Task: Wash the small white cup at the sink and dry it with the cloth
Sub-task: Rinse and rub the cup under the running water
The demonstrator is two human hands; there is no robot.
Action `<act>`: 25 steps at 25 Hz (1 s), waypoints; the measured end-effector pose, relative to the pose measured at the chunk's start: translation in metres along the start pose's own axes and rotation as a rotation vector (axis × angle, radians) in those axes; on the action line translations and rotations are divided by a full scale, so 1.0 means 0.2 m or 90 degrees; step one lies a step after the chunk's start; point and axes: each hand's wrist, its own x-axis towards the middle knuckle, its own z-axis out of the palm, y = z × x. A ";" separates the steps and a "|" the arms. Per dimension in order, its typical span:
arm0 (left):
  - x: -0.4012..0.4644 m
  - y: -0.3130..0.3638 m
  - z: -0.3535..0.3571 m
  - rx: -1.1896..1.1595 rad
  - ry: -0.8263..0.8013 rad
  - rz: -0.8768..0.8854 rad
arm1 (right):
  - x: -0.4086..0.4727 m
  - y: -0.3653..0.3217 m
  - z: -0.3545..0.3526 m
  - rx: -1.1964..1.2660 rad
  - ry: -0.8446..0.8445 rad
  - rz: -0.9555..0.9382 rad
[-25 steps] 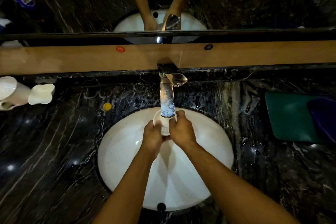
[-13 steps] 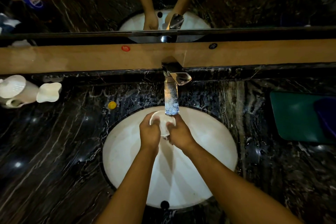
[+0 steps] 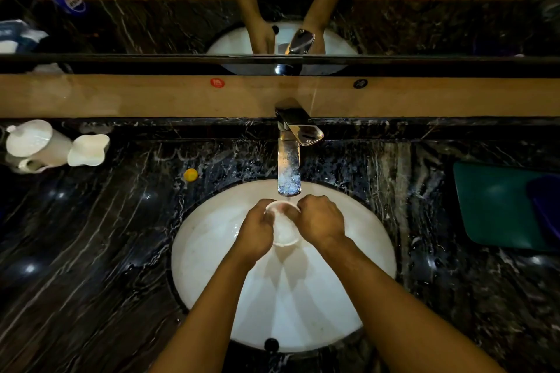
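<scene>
head view: both forearms reach fwd over white sink [image 3: 212, 266]. left hand [image 3: 254, 233] & right hand [image 3: 321, 219] are each curled round the small white cup [image 3: 283, 230], gripping it from opposite sides, directly below the faucet [image 3: 289, 166] spout, mouth facing away.

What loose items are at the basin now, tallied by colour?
White: 3 - small white cup in both hands, lidded white ceramic pot, white wavy-rimmed dish
Yellow: 1 - small round yellow object
Green: 1 - green mat
Blue: 1 - dark blue cloth
Total: 6
</scene>
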 end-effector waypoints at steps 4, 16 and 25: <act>0.05 0.00 -0.05 -0.019 0.034 0.002 | -0.01 -0.01 0.01 0.081 -0.067 -0.011; 0.02 -0.01 0.01 -0.250 0.063 -0.046 | -0.10 -0.05 0.06 0.663 -0.130 0.130; 0.04 0.06 0.17 -0.487 0.179 -0.223 | -0.11 -0.09 0.10 0.553 -0.025 0.120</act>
